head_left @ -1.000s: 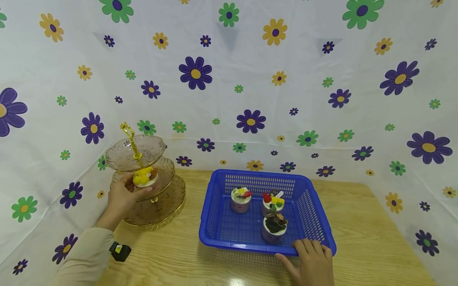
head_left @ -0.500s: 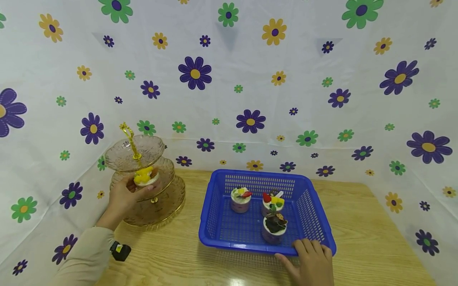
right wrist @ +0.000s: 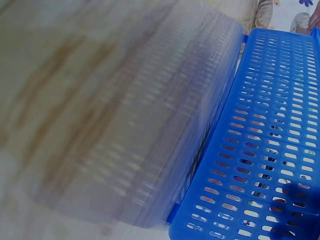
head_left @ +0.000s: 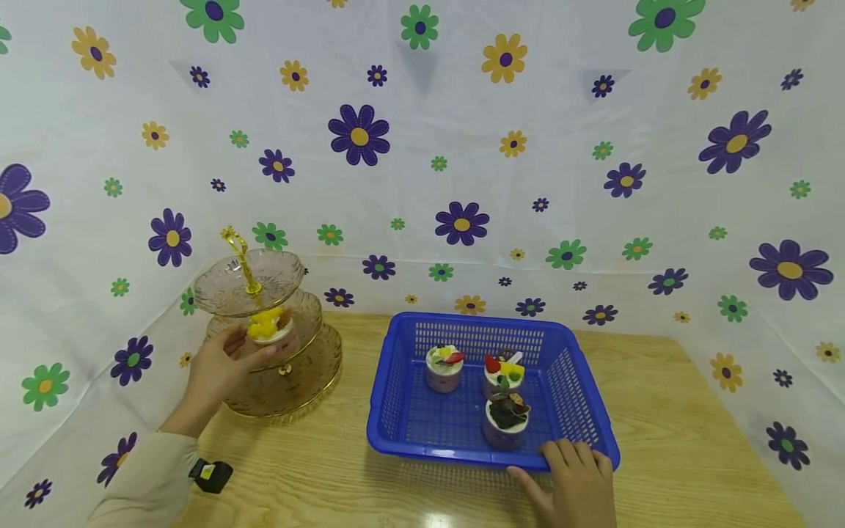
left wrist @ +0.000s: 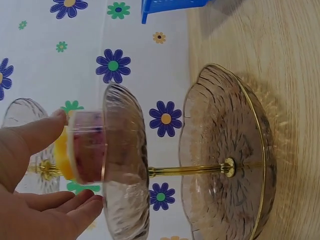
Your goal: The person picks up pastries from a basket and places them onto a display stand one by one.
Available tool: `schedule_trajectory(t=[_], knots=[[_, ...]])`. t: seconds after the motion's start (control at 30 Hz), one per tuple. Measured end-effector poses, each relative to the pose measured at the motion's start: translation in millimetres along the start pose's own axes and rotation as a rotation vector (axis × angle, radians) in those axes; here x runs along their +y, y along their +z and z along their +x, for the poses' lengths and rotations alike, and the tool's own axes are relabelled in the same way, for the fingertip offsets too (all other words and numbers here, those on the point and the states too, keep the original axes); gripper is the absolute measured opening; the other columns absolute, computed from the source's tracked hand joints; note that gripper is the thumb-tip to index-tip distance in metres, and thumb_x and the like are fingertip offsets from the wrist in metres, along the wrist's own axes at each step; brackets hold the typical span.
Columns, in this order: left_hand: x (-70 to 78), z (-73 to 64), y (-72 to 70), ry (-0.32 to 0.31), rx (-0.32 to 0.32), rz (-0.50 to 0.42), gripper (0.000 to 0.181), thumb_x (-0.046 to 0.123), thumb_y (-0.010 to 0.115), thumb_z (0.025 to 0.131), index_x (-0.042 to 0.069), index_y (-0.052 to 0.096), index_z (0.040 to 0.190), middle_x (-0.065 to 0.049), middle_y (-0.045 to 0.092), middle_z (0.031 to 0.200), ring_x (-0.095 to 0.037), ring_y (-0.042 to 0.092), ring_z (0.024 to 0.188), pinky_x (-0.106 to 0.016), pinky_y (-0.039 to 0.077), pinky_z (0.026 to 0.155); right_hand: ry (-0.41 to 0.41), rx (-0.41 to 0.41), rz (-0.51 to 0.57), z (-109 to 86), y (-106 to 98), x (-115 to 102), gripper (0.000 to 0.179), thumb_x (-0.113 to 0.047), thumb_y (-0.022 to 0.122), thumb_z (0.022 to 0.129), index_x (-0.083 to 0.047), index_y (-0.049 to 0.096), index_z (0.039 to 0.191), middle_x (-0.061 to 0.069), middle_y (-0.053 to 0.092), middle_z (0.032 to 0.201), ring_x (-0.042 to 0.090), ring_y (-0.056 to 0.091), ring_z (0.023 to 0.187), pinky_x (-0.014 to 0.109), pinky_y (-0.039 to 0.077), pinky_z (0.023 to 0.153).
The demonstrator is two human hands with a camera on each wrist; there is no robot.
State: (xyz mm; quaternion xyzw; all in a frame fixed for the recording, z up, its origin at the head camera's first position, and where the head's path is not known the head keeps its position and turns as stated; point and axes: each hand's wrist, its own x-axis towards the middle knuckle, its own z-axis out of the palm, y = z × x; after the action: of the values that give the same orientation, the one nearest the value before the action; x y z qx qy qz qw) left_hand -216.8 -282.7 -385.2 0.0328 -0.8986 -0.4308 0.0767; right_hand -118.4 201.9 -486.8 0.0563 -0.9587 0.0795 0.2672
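A dessert cup with yellow fruit topping (head_left: 266, 325) sits on the middle tier of a three-tier stand (head_left: 284, 396) with amber plates and a gold post. My left hand (head_left: 218, 374) is beside that cup, thumb and fingers spread. In the left wrist view, the thumb (left wrist: 37, 132) is close to the cup's rim (left wrist: 75, 150), and a gap shows between the lower fingers and the cup. My right hand (head_left: 577, 484) grips the front right rim of a blue plastic basket (head_left: 436, 453), fingers over the edge and thumb outside.
Three more dessert cups stand in the basket: one with a strawberry slice (head_left: 444, 370), one with mixed fruit (head_left: 504, 375) and one with dark chocolate topping (head_left: 506, 425). The wooden table (head_left: 317, 469) meets a flower-print cloth (head_left: 422, 183) behind and at the sides.
My left hand loosens from the yellow-topped cup and draws slightly back towards the lower left. The cup stays on the middle tier. My right hand and the basket hold still.
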Motion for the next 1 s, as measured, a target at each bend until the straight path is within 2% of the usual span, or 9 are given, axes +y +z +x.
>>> schedule_trajectory(t=[0.3, 0.4, 0.5, 0.57, 0.6, 0.73, 0.8, 0.87, 1.0], knots=[[15.0, -29.9, -7.4, -0.009, -0.008, -0.011, 0.095, 0.045, 0.067, 0.087, -0.007, 0.017, 0.149, -0.028, 0.028, 0.151, -0.044, 0.031, 0.136, -0.046, 0.034, 0.105, 0.023, -0.019, 0.002, 0.0, 0, 0, 0.054, -0.065, 0.072, 0.07, -0.013, 0.063, 0.081, 0.006, 0.062, 0.084, 0.031, 0.056, 0.086, 0.054, 0.038, 0.082], [24.6, -39.1, -4.8, -0.021, -0.053, -0.065, 0.095, 0.042, 0.068, 0.088, -0.005, 0.015, 0.15, -0.027, 0.026, 0.152, -0.042, 0.029, 0.138, -0.043, 0.032, 0.106, 0.026, -0.023, -0.001, 0.4, 0, 0, 0.054, -0.065, 0.072, 0.071, -0.013, 0.063, 0.081, 0.006, 0.062, 0.084, 0.031, 0.056, 0.086, 0.054, 0.038, 0.082], [35.6, -46.6, 3.2, -0.022, -0.12, -0.158, 0.092, 0.036, 0.069, 0.088, -0.004, 0.015, 0.151, -0.026, 0.025, 0.153, -0.039, 0.028, 0.139, -0.033, 0.036, 0.105, 0.02, -0.012, -0.002, 0.0, 0, 2, 0.054, -0.066, 0.071, 0.07, -0.013, 0.062, 0.081, 0.006, 0.062, 0.083, 0.03, 0.056, 0.086, 0.053, 0.038, 0.081], [41.9, -49.8, 12.3, 0.0, -0.161, -0.229, 0.088, 0.031, 0.07, 0.088, -0.002, 0.018, 0.151, -0.023, 0.028, 0.153, -0.037, 0.029, 0.14, -0.025, 0.037, 0.104, 0.013, 0.0, 0.0, -0.5, 1, 2, 0.054, -0.066, 0.071, 0.07, -0.014, 0.062, 0.081, 0.005, 0.062, 0.082, 0.03, 0.056, 0.085, 0.053, 0.038, 0.08], [45.0, -50.9, 18.4, 0.013, -0.174, -0.259, 0.085, 0.028, 0.071, 0.088, -0.002, 0.02, 0.15, -0.022, 0.03, 0.152, -0.036, 0.03, 0.139, -0.024, 0.037, 0.104, 0.01, 0.004, 0.002, -0.7, 1, 2, 0.054, -0.066, 0.071, 0.07, -0.014, 0.062, 0.08, 0.005, 0.061, 0.082, 0.03, 0.055, 0.084, 0.052, 0.038, 0.08], [55.3, -52.2, 49.8, 0.043, -0.255, -0.382, 0.076, 0.019, 0.072, 0.087, 0.0, 0.03, 0.147, -0.019, 0.034, 0.151, -0.033, 0.031, 0.14, -0.032, 0.033, 0.109, 0.006, 0.005, 0.006, -0.5, 0, 2, 0.054, -0.066, 0.07, 0.07, -0.014, 0.062, 0.08, 0.005, 0.061, 0.081, 0.029, 0.055, 0.084, 0.052, 0.038, 0.08], [61.3, -51.6, 68.2, 0.049, -0.285, -0.417, 0.075, 0.016, 0.073, 0.086, 0.001, 0.032, 0.146, -0.018, 0.035, 0.151, -0.032, 0.031, 0.14, -0.039, 0.03, 0.11, 0.006, 0.002, 0.007, -0.3, -1, 1, 0.054, -0.066, 0.071, 0.07, -0.014, 0.062, 0.08, 0.005, 0.061, 0.082, 0.03, 0.055, 0.084, 0.052, 0.038, 0.08], [67.4, -50.0, 86.5, 0.063, -0.311, -0.437, 0.077, 0.016, 0.074, 0.085, 0.001, 0.032, 0.147, -0.017, 0.035, 0.151, -0.031, 0.031, 0.14, -0.039, 0.029, 0.111, 0.002, -0.002, 0.008, 0.1, -2, 1, 0.054, -0.066, 0.07, 0.071, -0.014, 0.062, 0.081, 0.005, 0.061, 0.082, 0.03, 0.055, 0.085, 0.052, 0.038, 0.08], [84.3, -42.1, 120.4, 0.091, -0.319, -0.447, 0.079, 0.017, 0.077, 0.082, -0.001, 0.033, 0.146, -0.019, 0.037, 0.149, -0.033, 0.031, 0.14, -0.043, 0.027, 0.113, -0.01, 0.001, 0.012, 0.2, -2, 0, 0.054, -0.066, 0.069, 0.072, -0.013, 0.062, 0.081, 0.005, 0.06, 0.083, 0.031, 0.056, 0.086, 0.052, 0.038, 0.079]])
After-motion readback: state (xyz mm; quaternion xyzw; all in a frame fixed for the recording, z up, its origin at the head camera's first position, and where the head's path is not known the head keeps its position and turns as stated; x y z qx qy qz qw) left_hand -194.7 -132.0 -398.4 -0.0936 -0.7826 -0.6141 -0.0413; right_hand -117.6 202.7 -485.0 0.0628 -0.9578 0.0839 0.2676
